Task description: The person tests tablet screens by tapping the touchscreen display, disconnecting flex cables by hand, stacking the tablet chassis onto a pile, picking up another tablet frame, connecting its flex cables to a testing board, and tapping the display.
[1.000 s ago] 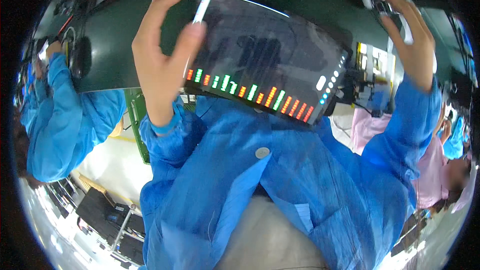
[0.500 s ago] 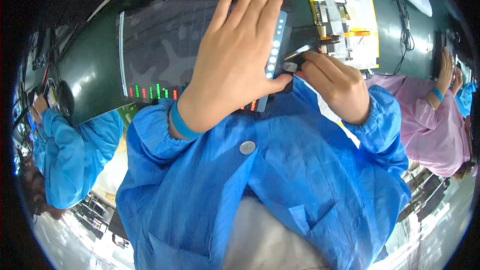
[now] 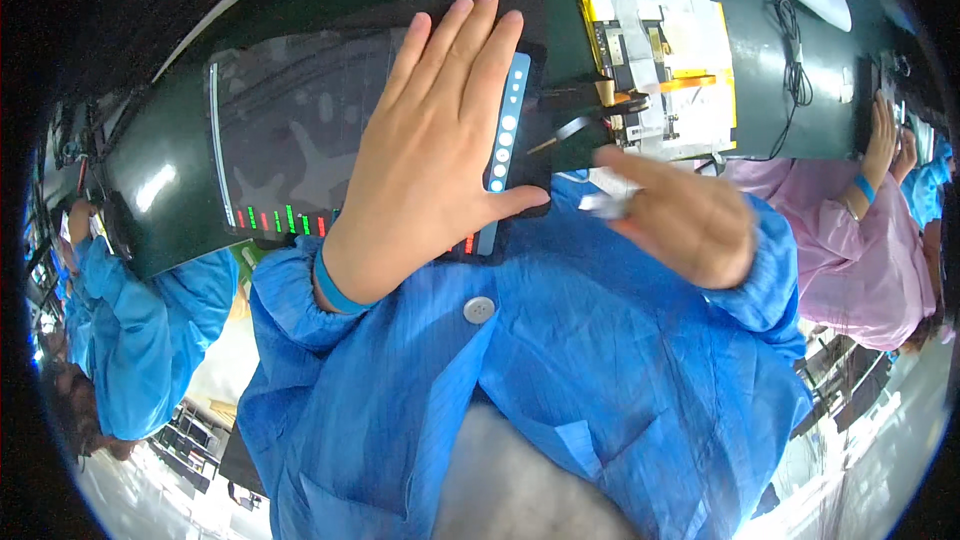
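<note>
Because the dark display (image 3: 290,120) lies lit on the tabletop (image 3: 180,140), its coloured bars glowing along the near edge, any weight on it is best spread evenly. Over its right part, the left hand (image 3: 425,145) rests flat and unclenched, fingers fanned, grasping nothing; a broad, light palm seems the safest way to steady the panel. Just right of the icon strip (image 3: 505,130), a metal-bladed tool (image 3: 570,130) points towards the glass, so its tip is best turned away. Beyond it sits a taped circuit board (image 3: 700,40), worth clearing with the sleeve. Nearer the body, the blurred right hand (image 3: 690,225) appears to pinch a small pale piece (image 3: 605,205); a slow, low pull should suit it.
</note>
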Tool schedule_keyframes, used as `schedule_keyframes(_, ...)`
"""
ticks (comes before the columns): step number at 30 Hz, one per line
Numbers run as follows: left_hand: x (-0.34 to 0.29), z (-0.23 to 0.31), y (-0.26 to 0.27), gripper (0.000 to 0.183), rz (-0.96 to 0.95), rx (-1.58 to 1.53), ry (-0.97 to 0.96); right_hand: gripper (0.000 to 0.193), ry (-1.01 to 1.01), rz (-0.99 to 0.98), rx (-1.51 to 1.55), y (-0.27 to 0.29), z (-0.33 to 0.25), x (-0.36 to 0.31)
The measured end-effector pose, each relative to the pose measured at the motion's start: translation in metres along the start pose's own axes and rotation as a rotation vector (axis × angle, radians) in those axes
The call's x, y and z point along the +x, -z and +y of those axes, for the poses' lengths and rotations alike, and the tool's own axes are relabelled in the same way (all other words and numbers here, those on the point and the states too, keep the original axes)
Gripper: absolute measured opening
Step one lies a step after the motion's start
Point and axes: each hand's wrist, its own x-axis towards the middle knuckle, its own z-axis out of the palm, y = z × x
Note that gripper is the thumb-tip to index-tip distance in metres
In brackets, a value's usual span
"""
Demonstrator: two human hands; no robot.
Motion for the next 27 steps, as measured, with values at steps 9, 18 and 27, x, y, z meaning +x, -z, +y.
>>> schedule_keyframes(9, -0.034, 0.012, 0.024, 0.086, -0.368, 0.064, -0.263, 0.028, -0.493, 0.163, -0.484, 0.029, 0.059, -0.01)
schedule_keyframes(18, -0.032, 0.008, 0.002, 0.054, -0.177, 0.032, -0.269, 0.026, -0.213, -0.113, 0.165, -0.016, 0.08, 0.034)
schedule_keyframes(27, -0.003, 0.029, 0.017, 0.048, -0.104, -0.053, -0.135, 0.017, -0.179, -0.017, 0.055, -0.01, 0.081, 0.048)
